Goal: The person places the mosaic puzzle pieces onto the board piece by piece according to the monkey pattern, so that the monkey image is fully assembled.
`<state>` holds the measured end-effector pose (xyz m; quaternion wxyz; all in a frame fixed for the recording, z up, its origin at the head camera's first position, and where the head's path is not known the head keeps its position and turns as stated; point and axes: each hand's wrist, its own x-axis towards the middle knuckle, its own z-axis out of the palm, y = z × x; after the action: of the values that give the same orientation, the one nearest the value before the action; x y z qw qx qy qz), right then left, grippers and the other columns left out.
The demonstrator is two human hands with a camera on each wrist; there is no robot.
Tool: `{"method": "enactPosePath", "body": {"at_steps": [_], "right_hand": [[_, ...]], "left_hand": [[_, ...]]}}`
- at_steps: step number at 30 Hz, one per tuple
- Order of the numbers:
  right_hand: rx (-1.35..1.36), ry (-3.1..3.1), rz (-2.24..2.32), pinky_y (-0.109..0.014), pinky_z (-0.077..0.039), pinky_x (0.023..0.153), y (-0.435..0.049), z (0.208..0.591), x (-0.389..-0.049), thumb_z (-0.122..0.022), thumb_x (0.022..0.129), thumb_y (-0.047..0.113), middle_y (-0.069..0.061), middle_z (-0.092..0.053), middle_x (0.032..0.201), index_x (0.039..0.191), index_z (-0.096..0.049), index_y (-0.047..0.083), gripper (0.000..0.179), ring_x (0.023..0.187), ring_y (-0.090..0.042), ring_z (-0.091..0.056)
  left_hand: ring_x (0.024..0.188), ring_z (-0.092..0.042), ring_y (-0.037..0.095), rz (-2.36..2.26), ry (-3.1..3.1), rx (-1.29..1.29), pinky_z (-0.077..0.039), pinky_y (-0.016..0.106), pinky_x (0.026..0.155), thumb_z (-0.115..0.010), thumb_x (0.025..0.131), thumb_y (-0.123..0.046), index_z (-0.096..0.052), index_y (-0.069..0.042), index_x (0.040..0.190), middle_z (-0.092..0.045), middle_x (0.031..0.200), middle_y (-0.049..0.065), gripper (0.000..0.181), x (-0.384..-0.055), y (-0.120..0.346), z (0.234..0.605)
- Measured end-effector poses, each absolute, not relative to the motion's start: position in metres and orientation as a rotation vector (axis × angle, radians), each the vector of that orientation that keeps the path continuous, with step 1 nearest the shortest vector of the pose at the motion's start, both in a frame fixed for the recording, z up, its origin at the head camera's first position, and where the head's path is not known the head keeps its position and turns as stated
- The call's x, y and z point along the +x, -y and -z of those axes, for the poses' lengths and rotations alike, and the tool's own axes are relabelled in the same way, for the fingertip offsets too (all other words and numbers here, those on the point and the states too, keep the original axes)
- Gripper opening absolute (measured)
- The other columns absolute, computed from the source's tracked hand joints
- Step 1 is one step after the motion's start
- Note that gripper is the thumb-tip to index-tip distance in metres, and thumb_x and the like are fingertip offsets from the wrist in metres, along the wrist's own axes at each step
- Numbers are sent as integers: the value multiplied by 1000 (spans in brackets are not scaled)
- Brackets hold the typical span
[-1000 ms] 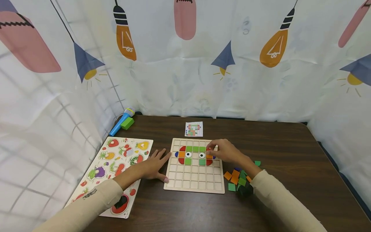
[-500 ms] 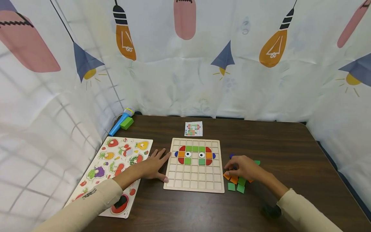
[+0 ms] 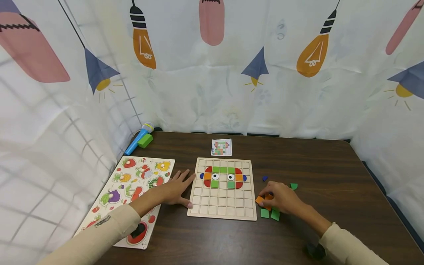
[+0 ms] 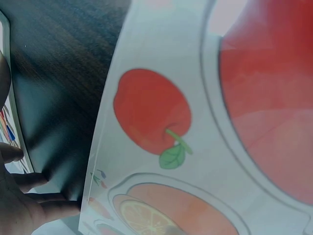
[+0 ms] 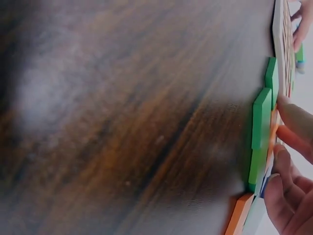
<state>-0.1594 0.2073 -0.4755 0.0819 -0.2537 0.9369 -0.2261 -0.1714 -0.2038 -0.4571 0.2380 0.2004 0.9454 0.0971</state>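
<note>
The left hand (image 3: 176, 188) lies with its fingers spread, touching the left edge of the wooden grid board (image 3: 222, 201), which sits in the middle of the dark wood-grain counter (image 3: 314, 162). The right hand (image 3: 281, 197) reaches into the loose pile just beside the board's right edge, fingers bent and thumb-tip and fingertips at the orange tiles (image 3: 260, 200); whether it pinches one, I cannot tell. Green tiles (image 3: 264, 213) lie at the near side of the pile, a small blue piece (image 3: 265, 178) lies just beyond the right hand, and a lone green piece (image 3: 293, 186) rests farther right. In the board's upper rows, two eye tiles (image 3: 215, 176) sit among green squares, orange squares, rounded red pieces and, at the outer sides, blue pieces; the lower rows are bare. A picture card (image 3: 221, 147) lies beyond the board's far edge. Under the left forearm lies a fruit puzzle board (image 3: 172, 162), with a blue toy microphone (image 3: 134, 143) and a green block (image 3: 145, 140) side by side beyond it. A white curtain (image 3: 212, 92) printed with lamps and bulbs hangs behind the counter
</note>
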Motion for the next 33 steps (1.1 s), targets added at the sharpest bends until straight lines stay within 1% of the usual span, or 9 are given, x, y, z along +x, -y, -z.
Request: {"method": "enactPosePath", "body": {"at_steps": [5,10,15,18,22,26,33], "right_hand": [[-751,-2789,716,-20,-36,59,-207,477,-159,-81,84,34,11,-60,86,109,-79,18,30,68,-3,-43],[-743,-2768,727,-20,-38,61,-207,479,-158,-80,86,33,11,-59,87,112,-78,17,31,70,-4,-44],[-727,-2755,726,-22,-44,66,-204,478,-157,-80,86,30,10,-60,92,109,-74,17,27,77,-7,-50],[-720,-2737,730,-22,-44,66,-201,477,-156,-80,86,29,10,-59,90,106,-69,18,25,78,-9,-52],[-712,-2697,760,-22,-43,61,-199,477,-155,-79,88,25,10,-57,84,106,-65,19,24,72,-7,-51],[-724,-2662,807,-21,-45,59,-200,478,-154,-76,91,23,10,-59,85,108,-63,18,23,69,-4,-51],[-803,-2618,902,-22,-46,57,-200,476,-155,-69,97,21,11,-61,82,115,-67,17,19,65,-3,-53]], "left_hand": [[149,-11,56,-266,-2591,546,-26,69,113,-75,81,-61,-19,-11,161,-10,166,25,110,-171,204,456],[149,-11,56,-266,-2592,544,-26,69,113,-75,80,-61,-19,-11,161,-10,166,25,110,-171,204,455],[149,-12,56,-261,-2593,541,-26,69,113,-75,80,-61,-20,-11,161,-11,166,25,111,-171,203,455],[149,-13,56,-253,-2596,541,-27,68,113,-76,79,-60,-21,-10,161,-12,166,25,111,-171,203,455],[149,-14,56,-248,-2597,540,-27,68,113,-76,79,-59,-22,-10,161,-13,165,25,110,-171,202,455],[149,-14,56,-254,-2594,537,-27,69,113,-77,79,-59,-22,-10,161,-13,165,26,110,-171,202,455],[148,-13,57,-273,-2592,544,-28,69,112,-77,79,-60,-21,-10,161,-13,165,26,111,-171,203,457]]}}
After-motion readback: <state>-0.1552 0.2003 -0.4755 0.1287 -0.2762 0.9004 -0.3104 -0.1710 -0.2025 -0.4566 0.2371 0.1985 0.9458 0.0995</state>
